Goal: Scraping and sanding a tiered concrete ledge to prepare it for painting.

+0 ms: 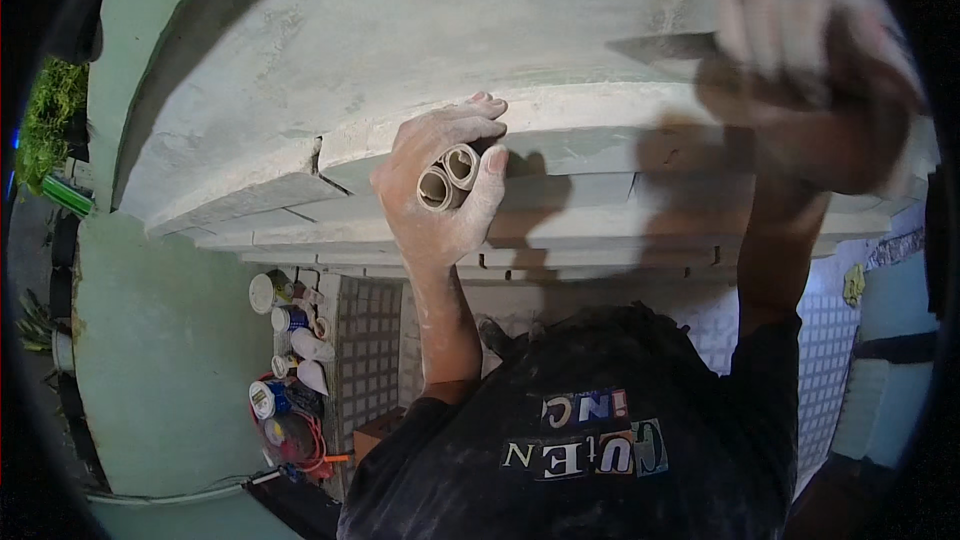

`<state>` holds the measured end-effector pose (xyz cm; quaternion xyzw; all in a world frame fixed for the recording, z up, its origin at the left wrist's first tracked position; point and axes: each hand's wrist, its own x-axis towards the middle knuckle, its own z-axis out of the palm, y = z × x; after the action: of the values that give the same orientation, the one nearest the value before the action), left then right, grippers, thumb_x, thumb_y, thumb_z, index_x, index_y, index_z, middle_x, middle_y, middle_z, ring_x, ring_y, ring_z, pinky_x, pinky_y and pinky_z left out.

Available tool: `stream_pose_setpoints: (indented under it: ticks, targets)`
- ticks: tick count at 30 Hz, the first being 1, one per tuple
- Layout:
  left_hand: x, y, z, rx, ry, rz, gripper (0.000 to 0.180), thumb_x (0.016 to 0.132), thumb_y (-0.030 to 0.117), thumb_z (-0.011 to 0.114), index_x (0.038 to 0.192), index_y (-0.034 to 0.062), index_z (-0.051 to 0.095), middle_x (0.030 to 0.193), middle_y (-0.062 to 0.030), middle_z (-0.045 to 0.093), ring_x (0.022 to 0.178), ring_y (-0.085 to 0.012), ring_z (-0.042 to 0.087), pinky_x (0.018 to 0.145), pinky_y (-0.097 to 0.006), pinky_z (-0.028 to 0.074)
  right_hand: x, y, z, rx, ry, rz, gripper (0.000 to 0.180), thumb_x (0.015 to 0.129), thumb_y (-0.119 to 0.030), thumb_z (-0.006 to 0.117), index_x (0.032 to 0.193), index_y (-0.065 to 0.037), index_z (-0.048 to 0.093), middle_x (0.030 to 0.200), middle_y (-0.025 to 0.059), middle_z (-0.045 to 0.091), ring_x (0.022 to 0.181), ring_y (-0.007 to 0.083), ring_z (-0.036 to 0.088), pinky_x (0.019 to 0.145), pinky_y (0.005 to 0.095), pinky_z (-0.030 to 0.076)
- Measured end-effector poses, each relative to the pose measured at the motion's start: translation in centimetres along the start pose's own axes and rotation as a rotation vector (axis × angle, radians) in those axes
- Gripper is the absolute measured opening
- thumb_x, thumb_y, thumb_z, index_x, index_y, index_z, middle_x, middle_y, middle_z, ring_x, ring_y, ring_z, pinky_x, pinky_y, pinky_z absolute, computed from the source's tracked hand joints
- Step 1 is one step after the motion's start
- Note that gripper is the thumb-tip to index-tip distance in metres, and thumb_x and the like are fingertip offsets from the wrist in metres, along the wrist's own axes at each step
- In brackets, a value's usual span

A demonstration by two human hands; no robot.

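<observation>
My left hand (440, 190), dusted white, is curled round two pale rolled tubes (460, 166) whose open ends face up. It sits against the whitish edge of the top ledge (590, 105). At the upper right, my right hand (800, 50) is smeared by motion, its fingers wrapped round a tool with a dark, pointed flat blade (660, 46). The blade points left, just over the grey-white plastered surface (400, 30). The tool's handle is hidden inside the fist. A dark crack runs through the ledge to the left of my left hand.
Several stepped ledges (600, 185) descend below the top one. At lower left, tubs and cans (285, 320) stand by a coiled red hose (318, 440) and a tiled surface (372, 340). A green wall (180, 340) and plants (52, 125) lie further left.
</observation>
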<state>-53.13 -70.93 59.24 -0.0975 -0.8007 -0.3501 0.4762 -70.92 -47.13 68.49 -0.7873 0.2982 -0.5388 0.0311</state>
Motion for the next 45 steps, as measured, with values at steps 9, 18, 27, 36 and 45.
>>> stream_pose_setpoints:
  ticks: [9,18,27,36,45]
  targets:
    - [0.2,-0.3,0.7,-0.032,0.046,-0.021,0.01,0.078,0.01,0.074,0.084,0.0023,0.072,0.088,-0.0113,0.075,0.095,-0.0252,0.071,0.089,-0.034,0.051,0.4,-0.5,1.3,0.126,0.102,-0.021,0.014,0.087,-0.006,0.054,0.099,-0.012,0.051,0.079,-0.0004,0.049,0.067,0.0118,0.048,0.061,0.0269,0.042]
    - [0.1,-0.4,1.3,-0.065,0.118,-0.019,0.006,0.076,0.005,0.072,0.081,0.0015,0.071,0.085,-0.0118,0.074,0.09,-0.0251,0.072,0.087,-0.034,0.051,1.8,-1.2,6.0,0.184,0.439,0.184,0.024,0.103,-0.04,0.048,0.099,-0.017,0.04,0.063,0.001,0.045,0.055,0.0143,0.044,0.054,0.0305,0.039]
    - [0.0,-0.1,1.5,-0.011,0.112,-0.024,0.004,0.079,0.004,0.071,0.081,0.0004,0.07,0.083,-0.012,0.074,0.088,-0.0251,0.072,0.086,-0.034,0.051,-1.6,-1.6,2.7,-0.02,0.179,0.094,0.025,0.1,-0.042,0.046,0.091,-0.019,0.042,0.069,0.0005,0.045,0.06,0.0147,0.042,0.057,0.0312,0.038]
    - [-0.4,-0.5,0.7,-0.056,0.117,-0.02,0.005,0.08,0.005,0.071,0.084,0.002,0.072,0.088,-0.0114,0.075,0.093,-0.0247,0.072,0.089,-0.034,0.05,-12.6,-7.9,-3.5,-0.227,-0.084,-0.004,0.028,0.097,-0.045,0.045,0.083,-0.02,0.045,0.075,0.0,0.045,0.065,0.0151,0.041,0.059,0.0318,0.037]
    - [-1.1,-1.1,0.8,0.078,0.073,0.096,0.015,0.079,0.012,0.073,0.091,0.0037,0.073,0.094,-0.0112,0.075,0.099,-0.0258,0.071,0.095,-0.036,0.047,-6.7,-5.5,8.5,-0.561,0.177,0.092,0.029,0.099,-0.039,0.036,0.1,-0.013,0.051,0.086,0.0096,0.049,0.076,0.0197,0.049,0.069,0.0391,0.046]
